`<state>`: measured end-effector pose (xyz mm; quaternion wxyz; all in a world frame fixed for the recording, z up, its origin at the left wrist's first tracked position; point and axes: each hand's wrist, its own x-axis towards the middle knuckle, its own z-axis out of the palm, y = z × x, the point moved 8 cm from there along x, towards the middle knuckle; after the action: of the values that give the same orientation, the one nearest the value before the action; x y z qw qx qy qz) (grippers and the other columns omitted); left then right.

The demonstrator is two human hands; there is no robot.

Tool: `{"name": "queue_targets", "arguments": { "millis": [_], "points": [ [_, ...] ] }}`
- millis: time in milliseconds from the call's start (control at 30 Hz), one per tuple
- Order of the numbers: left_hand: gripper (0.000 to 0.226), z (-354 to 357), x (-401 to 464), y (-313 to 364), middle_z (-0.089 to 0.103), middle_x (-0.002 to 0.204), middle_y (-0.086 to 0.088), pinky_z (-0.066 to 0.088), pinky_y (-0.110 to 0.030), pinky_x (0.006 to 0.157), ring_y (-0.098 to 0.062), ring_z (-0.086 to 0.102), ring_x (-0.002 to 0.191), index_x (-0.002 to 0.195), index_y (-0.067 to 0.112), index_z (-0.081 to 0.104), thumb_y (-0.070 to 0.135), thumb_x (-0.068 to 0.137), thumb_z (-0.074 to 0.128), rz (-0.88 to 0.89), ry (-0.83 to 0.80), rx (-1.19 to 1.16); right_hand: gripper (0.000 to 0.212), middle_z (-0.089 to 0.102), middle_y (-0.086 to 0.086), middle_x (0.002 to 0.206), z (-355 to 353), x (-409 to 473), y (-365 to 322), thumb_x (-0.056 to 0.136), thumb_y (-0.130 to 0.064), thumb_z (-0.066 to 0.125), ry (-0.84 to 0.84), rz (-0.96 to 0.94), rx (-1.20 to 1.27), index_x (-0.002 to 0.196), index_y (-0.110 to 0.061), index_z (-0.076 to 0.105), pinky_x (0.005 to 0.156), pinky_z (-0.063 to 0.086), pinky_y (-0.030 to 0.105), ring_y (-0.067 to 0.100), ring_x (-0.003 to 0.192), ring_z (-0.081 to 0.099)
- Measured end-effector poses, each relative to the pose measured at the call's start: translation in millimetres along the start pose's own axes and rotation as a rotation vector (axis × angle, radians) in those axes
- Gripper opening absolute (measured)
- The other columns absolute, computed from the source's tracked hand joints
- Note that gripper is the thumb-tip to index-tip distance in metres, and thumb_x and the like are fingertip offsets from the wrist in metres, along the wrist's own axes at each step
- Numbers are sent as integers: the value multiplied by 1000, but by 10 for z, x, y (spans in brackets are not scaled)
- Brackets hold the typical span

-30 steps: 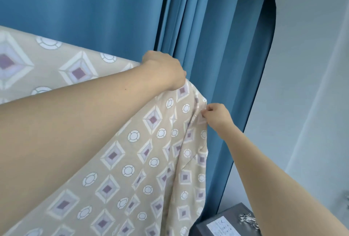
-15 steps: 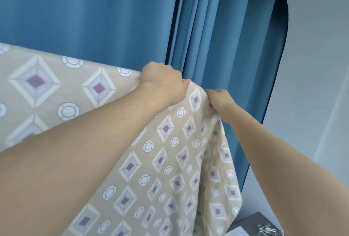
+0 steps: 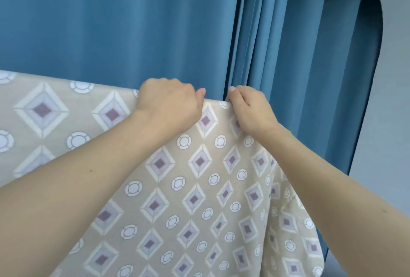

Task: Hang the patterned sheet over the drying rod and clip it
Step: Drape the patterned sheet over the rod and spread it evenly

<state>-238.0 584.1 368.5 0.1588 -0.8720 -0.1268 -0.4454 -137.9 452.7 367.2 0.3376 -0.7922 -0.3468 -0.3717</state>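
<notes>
Left hand (image 3: 169,105) and right hand (image 3: 250,110) both clench the beige diamond-patterned cotton sheet's (image 3: 193,199) top fold, which runs nine-to-three; cloth drops toward six

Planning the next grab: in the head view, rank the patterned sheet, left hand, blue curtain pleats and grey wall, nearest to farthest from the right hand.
1. patterned sheet: gripped by the right hand.
2. left hand: just leftward, along the top edge.
3. blue curtain pleats: behind, above.
4. grey wall: far right.
</notes>
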Motion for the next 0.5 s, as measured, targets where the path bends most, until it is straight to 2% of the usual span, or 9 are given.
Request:
{"name": "queue_targets", "arguments": {
  "millis": [67,167,267,367,500],
  "points": [
    [53,19,57,-45,40,62,-2,31,-32,59,-26,47,66,70,15,48,43,103,17,3,-50,-42,53,44,3,55,138,24,-171,101,-36,31,6,-14,-145,56,-10,38,62,40,37,26,62,46],
    [47,-84,33,-200,38,63,-1,30,-32,59,-27,45,68,71,16,44,42,103,22,-7,0,-25,53,40,4,51,222,60,-212,99,-31,29,65,22,-317,51,-9,34,60,36,35,29,58,43],
    [40,-175,-178,-543,38,65,0,21,-27,49,-25,42,61,76,15,40,41,102,23,-60,128,110,48,40,6,56,232,124,-147,97,-29,29,4,73,-331,54,-8,34,59,32,33,28,59,41],
    [50,-241,-343,-768,34,58,-2,10,-24,47,-22,36,51,60,15,35,41,100,20,-85,215,169,45,42,7,61,260,180,-101,96,-30,29,-73,126,-314,57,-8,35,57,32,33,25,59,39],
    [54,-111,-285,-857,37,54,-1,18,-27,48,-22,34,47,57,14,37,36,104,21,-102,95,135,52,51,7,59,330,103,-377,99,-32,29,2,24,-270,56,-8,42,57,34,34,31,61,47]
  ]
}}
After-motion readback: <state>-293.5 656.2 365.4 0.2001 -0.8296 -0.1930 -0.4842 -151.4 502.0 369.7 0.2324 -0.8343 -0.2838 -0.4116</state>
